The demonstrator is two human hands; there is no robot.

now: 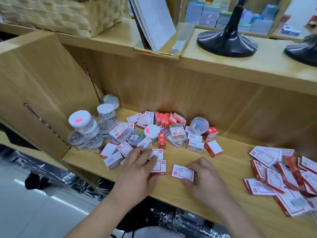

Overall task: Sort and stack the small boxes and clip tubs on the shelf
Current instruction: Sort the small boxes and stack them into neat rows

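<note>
- While the left hand lies flat, fingers spread, on two small red-and-white cardboard boxes near the wooden shelf edge, nothing is gripped.
- Right hand pinches another small red-and-white box; careless sliding could tip it off.

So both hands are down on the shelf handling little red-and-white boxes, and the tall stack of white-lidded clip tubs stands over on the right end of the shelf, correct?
Not quite. The head view shows the stack of white-lidded clip tubs at the left end of the shelf, against the side wall, not the right. The rest holds: the left hand and right hand are both down on the shelf on little red-and-white boxes.
</note>
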